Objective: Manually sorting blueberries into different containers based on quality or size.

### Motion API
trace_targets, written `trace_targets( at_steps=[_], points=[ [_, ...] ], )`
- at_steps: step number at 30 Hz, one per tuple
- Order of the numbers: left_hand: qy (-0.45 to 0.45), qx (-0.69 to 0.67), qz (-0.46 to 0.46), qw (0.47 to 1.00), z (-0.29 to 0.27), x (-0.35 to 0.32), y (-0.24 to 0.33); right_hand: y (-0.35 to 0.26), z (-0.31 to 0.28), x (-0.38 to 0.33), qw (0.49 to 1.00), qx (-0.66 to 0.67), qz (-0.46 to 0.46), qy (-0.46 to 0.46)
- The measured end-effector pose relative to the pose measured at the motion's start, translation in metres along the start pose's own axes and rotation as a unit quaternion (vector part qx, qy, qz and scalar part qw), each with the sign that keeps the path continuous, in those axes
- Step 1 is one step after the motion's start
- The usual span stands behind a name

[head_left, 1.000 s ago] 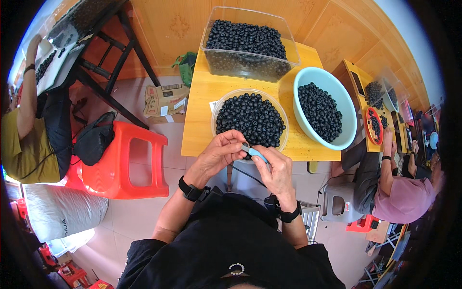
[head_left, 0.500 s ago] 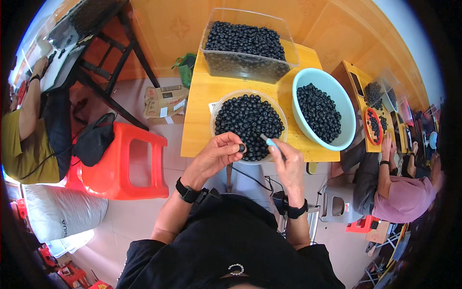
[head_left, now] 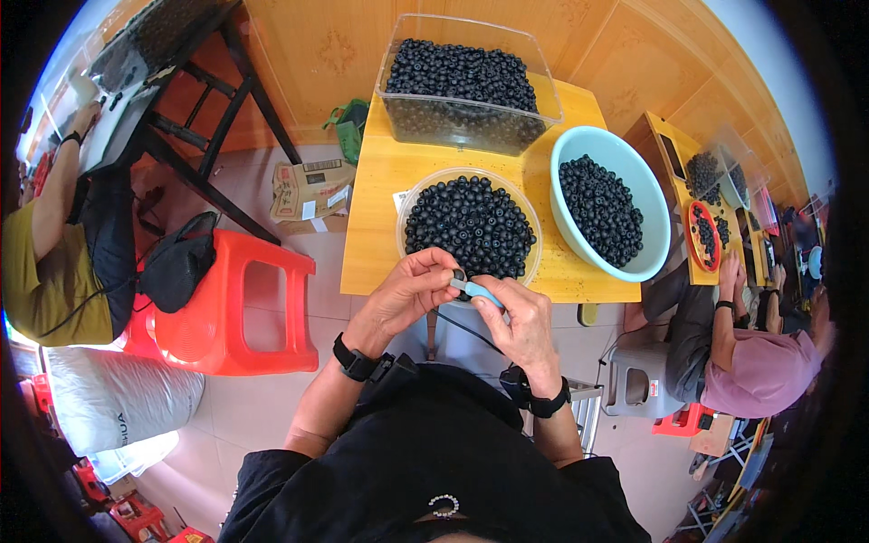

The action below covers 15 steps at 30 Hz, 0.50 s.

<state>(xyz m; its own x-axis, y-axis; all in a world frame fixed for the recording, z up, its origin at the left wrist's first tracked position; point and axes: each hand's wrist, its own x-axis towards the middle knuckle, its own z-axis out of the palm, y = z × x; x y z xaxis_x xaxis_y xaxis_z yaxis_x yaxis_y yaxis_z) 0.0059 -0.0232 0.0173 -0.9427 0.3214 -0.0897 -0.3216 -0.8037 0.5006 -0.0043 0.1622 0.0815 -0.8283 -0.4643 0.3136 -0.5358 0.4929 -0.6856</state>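
Note:
Between the thumb and fingertips of my left hand (head_left: 409, 288) is a small round black bead (head_left: 459, 273). My right hand (head_left: 522, 321) is closed around the light blue handle of a small knife (head_left: 486, 293). The knife's short metal end meets the bead, though fingers partly cover the contact. Both hands are at the near rim of a round clear tub (head_left: 536, 217), which is filled with black beads (head_left: 471, 217), several showing holes.
Behind the tub, a clear rectangular bin (head_left: 462, 134) of black beads stands on the yellow table (head_left: 373, 195). A pale blue basin (head_left: 659, 231) with more beads is at right. A red stool (head_left: 231, 308) stands left. People sit at tables on both sides.
My right hand has moved left and turned, bringing the knife from beside the bead to against it. The left hand stays in place with the bead.

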Motion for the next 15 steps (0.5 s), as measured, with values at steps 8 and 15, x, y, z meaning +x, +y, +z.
trace_targets(
  at_steps=[8,15],
  points=[
    [-0.003,-0.007,0.0,1.0,0.0,-0.0018,0.0002,0.0052,0.0032,-0.0006,1.0,-0.01,-0.014,0.01],
    [0.004,-0.007,-0.004,1.0,-0.0019,-0.0008,-0.0022,0.0053,-0.0033,-0.0005,1.0,-0.006,0.016,0.014]
  ],
)
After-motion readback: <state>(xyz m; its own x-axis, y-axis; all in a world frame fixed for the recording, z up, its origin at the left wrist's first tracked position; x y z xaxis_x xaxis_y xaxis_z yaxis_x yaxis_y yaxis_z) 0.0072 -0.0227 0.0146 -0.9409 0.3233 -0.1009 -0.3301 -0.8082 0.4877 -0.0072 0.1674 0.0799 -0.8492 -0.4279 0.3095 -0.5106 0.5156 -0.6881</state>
